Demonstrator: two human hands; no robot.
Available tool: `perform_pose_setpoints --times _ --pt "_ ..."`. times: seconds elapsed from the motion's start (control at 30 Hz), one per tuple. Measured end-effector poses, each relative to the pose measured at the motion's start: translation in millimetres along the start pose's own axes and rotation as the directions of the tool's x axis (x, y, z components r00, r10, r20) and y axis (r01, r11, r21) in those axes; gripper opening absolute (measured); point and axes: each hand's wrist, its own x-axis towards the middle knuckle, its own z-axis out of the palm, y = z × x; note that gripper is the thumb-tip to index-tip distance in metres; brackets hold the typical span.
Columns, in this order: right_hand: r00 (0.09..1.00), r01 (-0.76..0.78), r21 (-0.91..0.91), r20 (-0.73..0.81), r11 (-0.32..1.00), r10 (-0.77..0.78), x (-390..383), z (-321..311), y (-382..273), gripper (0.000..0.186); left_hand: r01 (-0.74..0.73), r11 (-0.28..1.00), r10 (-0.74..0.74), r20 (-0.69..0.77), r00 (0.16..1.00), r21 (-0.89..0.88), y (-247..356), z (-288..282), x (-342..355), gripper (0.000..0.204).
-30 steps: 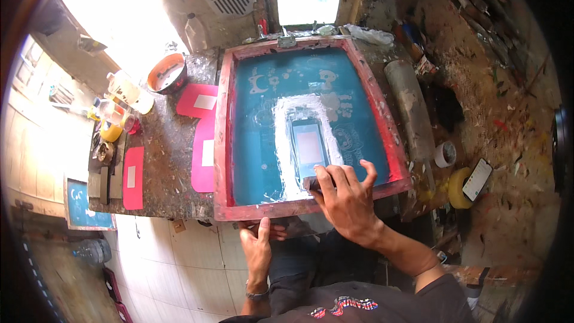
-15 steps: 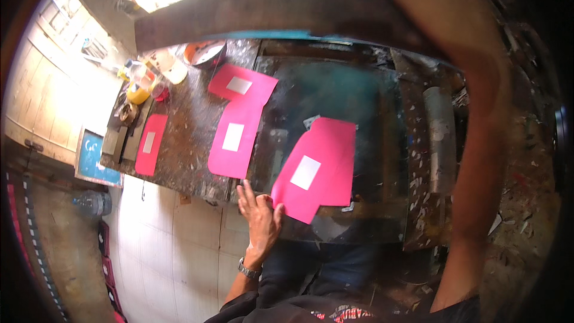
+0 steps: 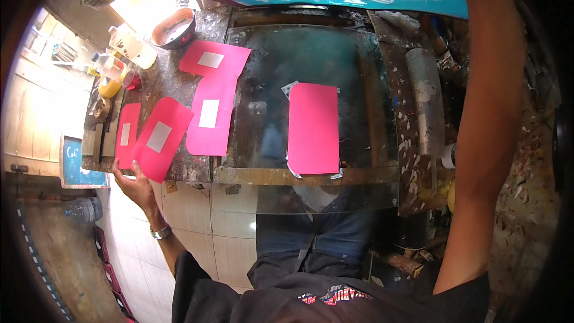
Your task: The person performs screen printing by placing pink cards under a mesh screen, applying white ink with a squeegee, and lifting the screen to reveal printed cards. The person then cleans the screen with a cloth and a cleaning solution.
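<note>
My left hand [image 3: 136, 190] is at the near left table edge, its thumb on the lower left corner of a pink sheet [image 3: 173, 118] with a pale rectangle. That sheet tilts beside a narrower pink sheet [image 3: 133, 118]. Two more pink sheets with pale rectangles, a far sheet [image 3: 234, 58] and a near sheet [image 3: 219, 137], lie to the right, touching or overlapping. A plain pink sheet [image 3: 314, 128] rests on the dark glass plate [image 3: 257, 84]. Above, a blue screen frame [image 3: 394, 3] stands raised; my right arm reaches up to it, the hand out of view.
At the back left stand a bowl [image 3: 174, 29], a white jug [image 3: 131, 48] and a yellow container [image 3: 110, 87]. A grey cylinder [image 3: 426, 101] lies right of the glass. A small blue screen [image 3: 75, 161] and a clear bottle [image 3: 84, 209] are at the far left.
My left hand has carried a pink sheet leftward from the glass to the left table, exposing a plain sheet on the glass. The raised frame now shows its blue face.
</note>
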Motion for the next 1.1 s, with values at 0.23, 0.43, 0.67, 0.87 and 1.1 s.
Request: perform_pose_setpoints --times 0.23,0.43,0.67,0.87,1.1 --pt "0.944 0.109 -0.115 -0.3 0.987 -0.139 -76 53 -11 0.048 -0.326 0.698 0.703 0.522 0.483 -0.637 194 32 -154 0.064" --pt "0.98 -0.017 -0.063 -0.2 0.998 0.004 -70 49 -1 0.05 -0.579 0.645 0.714 0.663 0.224 -0.499 194 62 -210 0.076" --pt "0.942 0.028 -0.043 -0.333 0.999 -0.041 -42 46 9 0.056 -0.549 0.653 0.722 0.649 0.242 -0.522 204 51 -200 0.078" --pt "0.927 0.187 -0.084 -0.315 0.979 -0.204 -132 89 -4 0.042 0.518 0.102 0.232 0.527 0.818 -0.849 218 -14 -178 0.075" --pt "0.867 -0.188 0.233 0.496 0.954 0.05 -247 188 10 0.027 0.843 0.466 -0.107 0.928 0.357 -0.27 156 -33 -212 0.044"
